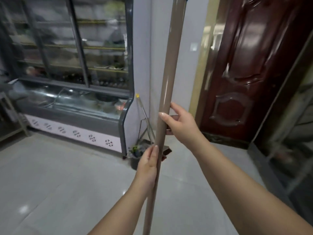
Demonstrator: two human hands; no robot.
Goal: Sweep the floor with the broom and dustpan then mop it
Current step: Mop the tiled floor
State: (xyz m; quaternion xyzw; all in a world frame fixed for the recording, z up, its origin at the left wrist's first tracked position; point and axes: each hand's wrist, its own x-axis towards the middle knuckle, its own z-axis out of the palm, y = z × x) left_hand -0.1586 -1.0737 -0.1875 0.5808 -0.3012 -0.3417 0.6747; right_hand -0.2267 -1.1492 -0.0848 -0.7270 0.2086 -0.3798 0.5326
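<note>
I hold the pole (166, 92) upright, right hand (179, 122) curling its fingers around it high, left hand (149, 160) pinching it lower, to steer it. Its head is out of view. The dustpan (144, 146) waits beyond the pole, beside the display fridge (125, 106).

Pale glossy tiled floor (67, 184). Display fridge (76, 106) stands on it at left. Dark bin (135, 160) in the corner beside it, a thin-handled tool (144, 116) leaning above.
</note>
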